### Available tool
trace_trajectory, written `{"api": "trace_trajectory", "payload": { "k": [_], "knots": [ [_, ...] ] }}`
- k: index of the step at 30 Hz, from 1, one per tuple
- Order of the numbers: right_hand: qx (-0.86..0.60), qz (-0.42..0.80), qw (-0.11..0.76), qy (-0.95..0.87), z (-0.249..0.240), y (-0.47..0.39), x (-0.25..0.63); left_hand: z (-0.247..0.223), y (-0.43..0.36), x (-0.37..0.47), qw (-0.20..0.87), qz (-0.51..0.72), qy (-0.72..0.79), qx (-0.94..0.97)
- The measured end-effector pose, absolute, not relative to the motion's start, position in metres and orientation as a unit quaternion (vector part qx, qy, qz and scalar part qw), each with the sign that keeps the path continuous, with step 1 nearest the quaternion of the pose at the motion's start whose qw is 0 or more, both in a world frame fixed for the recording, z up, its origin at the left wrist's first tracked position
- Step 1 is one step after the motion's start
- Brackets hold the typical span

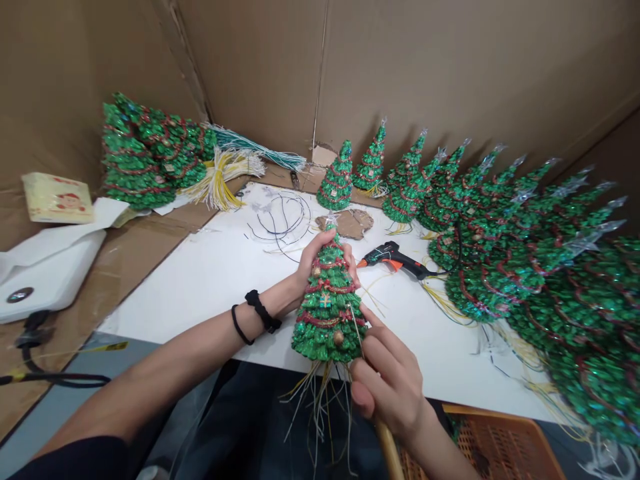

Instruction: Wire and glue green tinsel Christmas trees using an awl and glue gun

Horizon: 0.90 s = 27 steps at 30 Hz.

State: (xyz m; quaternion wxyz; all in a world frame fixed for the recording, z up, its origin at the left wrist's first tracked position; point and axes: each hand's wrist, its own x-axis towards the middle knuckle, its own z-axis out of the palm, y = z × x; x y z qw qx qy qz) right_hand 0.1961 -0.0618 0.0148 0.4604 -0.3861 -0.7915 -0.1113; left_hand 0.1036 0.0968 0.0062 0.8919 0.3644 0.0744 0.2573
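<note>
A small green Christmas tree [327,313] with red garlands, gold balls and a clear star tip is held tilted before me. My left hand [313,263] wraps round its upper part from behind, thumb near the top. My right hand [387,373] is closed on an awl [357,327]; its thin metal shaft lies against the tree's right side, and a wooden handle runs out below the palm. The right index finger rests by the branches. Loose white and yellow wires [323,393] hang from the tree's base.
Several similar trees [480,260] crowd the right side of the white table [200,273]. A glue gun [393,259] lies behind my hands, near dark wire pieces [285,223]. More trees [135,160] and wire bundles [223,177] stand at left. An orange basket [500,447] is below right.
</note>
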Motion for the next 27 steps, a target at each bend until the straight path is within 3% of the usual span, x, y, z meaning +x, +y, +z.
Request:
{"api": "trace_trajectory", "payload": {
  "k": [7, 27],
  "knots": [
    [-0.405, -0.111, 0.445, -0.791, 0.009, -0.061, 0.203, 0.002, 0.1, 0.107, 0.891, 0.273, 0.103, 0.347],
    [-0.415, -0.162, 0.515, -0.732, -0.017, -0.052, 0.211, 0.007, 0.097, 0.107, 0.908, 0.246, 0.202, 0.272]
  ]
}}
